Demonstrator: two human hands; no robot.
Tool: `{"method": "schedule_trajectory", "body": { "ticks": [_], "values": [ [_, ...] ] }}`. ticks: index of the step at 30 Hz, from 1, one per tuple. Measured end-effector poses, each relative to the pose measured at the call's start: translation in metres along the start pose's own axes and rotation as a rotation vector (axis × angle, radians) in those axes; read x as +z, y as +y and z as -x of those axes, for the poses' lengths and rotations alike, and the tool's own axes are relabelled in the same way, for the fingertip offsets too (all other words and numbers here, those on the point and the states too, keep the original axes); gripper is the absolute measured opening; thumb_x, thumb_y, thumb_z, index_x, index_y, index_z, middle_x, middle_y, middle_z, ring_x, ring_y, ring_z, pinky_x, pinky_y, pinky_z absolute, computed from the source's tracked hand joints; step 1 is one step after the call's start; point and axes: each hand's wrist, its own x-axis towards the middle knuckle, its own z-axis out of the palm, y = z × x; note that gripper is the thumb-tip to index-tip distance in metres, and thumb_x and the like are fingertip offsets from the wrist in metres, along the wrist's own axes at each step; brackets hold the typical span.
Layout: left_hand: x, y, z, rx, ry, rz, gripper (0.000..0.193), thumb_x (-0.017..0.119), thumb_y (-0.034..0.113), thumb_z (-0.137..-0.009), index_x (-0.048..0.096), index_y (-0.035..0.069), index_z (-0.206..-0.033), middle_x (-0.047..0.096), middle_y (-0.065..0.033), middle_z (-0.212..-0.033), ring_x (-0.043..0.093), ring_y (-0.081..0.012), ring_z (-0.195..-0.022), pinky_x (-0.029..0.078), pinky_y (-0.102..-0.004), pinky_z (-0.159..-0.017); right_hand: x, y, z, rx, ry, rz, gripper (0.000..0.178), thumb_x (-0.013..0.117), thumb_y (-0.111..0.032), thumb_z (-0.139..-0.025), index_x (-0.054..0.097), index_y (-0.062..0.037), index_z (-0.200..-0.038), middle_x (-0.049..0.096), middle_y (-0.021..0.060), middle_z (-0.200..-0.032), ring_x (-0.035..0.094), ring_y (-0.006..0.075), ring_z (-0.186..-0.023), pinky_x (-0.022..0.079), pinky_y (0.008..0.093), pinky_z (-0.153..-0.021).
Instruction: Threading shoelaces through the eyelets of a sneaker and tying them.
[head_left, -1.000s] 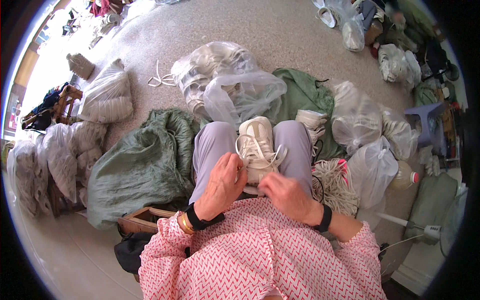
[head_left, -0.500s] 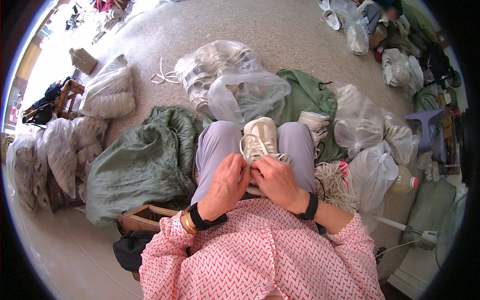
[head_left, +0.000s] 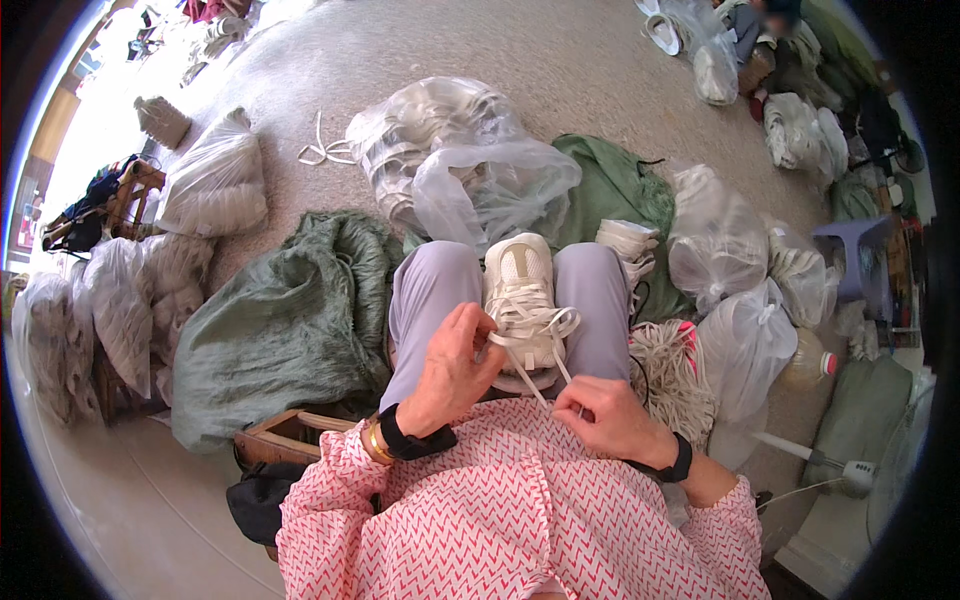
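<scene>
A cream lace-up sneaker point(head_left: 520, 262) sits between my knees, toe pointing away from me. Its pale shoelace point(head_left: 532, 318) crosses the upper in loose strands, with a loop sticking out on the right. At the shoe's left side my left hand point(head_left: 460, 362) pinches a strand of the lace between thumb and fingers. My right hand point(head_left: 606, 416) is lower and to the right, near my lap, its fingers curled on the lace that runs down from the shoe; the exact grip is partly hidden.
Ahead lies an open clear bag of shoes point(head_left: 440, 135). Green cloth point(head_left: 285, 320) is heaped at my left. On my right are a bundle of laces point(head_left: 675, 370), filled plastic bags point(head_left: 745, 335) and a purple stool point(head_left: 855, 250). A person point(head_left: 770, 30) sits far right.
My right hand has moved down and right, away from the shoe and my left hand. More of the laced upper shows. My left hand stays almost in place.
</scene>
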Motion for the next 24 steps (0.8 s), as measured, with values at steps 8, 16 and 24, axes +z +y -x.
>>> {"method": "schedule_trajectory", "body": {
  "ticks": [8,16,24],
  "values": [
    [-0.008,0.003,-0.004,-0.077,-0.04,0.011,0.006,0.057,0.002,-0.097,0.056,-0.003,-0.1,0.058,-0.0173,-0.085,0.058,-0.0279,-0.071,0.047,-0.0381,-0.065,-0.004,0.004,-0.012,0.148,0.362,-0.06,0.014,0.078,-0.013,-0.09,0.07,-0.0024,-0.095,0.07,0.0083,-0.081,0.059,0.0204,-0.053,0.048,0.0338,-0.055],
    [-0.009,-0.014,0.001,-0.125,-0.037,0.068,0.008,0.056,0.004,-0.099,0.053,-0.003,-0.097,0.058,-0.0205,-0.081,0.06,-0.0341,-0.074,0.046,-0.0436,-0.067,0.007,0.02,-0.026,0.227,0.303,0.031,0.024,0.077,-0.013,-0.089,0.063,-0.0012,-0.106,0.071,0.0144,-0.083,0.069,0.0283,-0.065,0.053,0.0402,-0.061],
    [-0.018,0.011,0.009,0.048,0.068,-0.149,0.024,0.076,0.0,-0.084,0.056,0.001,-0.096,0.063,-0.0122,-0.082,0.063,-0.0243,-0.07,0.051,-0.0355,-0.066,0.011,0.023,-0.029,0.137,0.314,0.115,0.02,0.072,-0.012,-0.09,0.059,-0.0018,-0.101,0.069,0.0179,-0.089,0.069,0.0375,-0.074,0.054,0.047,-0.066]
  ]
}}
